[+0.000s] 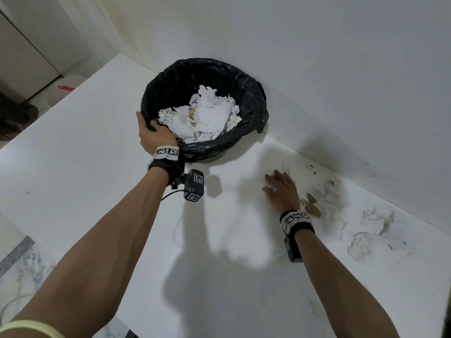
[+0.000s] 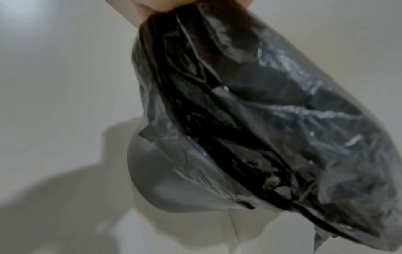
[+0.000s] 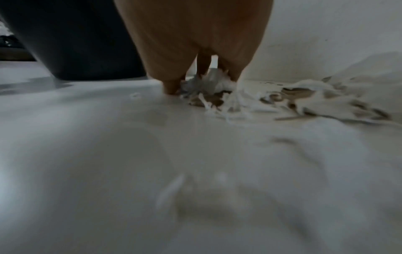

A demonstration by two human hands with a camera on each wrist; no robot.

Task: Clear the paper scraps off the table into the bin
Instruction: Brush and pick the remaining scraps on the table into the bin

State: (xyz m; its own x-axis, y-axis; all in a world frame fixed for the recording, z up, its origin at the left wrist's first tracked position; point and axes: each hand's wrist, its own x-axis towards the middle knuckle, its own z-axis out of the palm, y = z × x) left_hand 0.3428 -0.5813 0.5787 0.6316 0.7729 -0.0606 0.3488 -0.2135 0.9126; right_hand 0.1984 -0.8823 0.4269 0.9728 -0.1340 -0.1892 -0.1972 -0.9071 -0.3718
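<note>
Left hand (image 1: 150, 132): grips bin (image 1: 246, 93) rim.
Right hand (image 1: 283, 191): fingers down on scraps (image 3: 217, 86); grasp uncertain.
Bin: left of right hand.

A: What is worn on the arms?
B: No sleeves. Each wrist has a black strap (image 1: 159, 164) topped with white blocks printed in black square codes.
A: Anything else?
B: A black camera box (image 1: 194, 186) with a thin cable.

One bin (image 1: 249, 98) with one black liner (image 1: 170, 79); two hands; roughly three blurred scrap clumps (image 1: 375, 217) right of bin.
</note>
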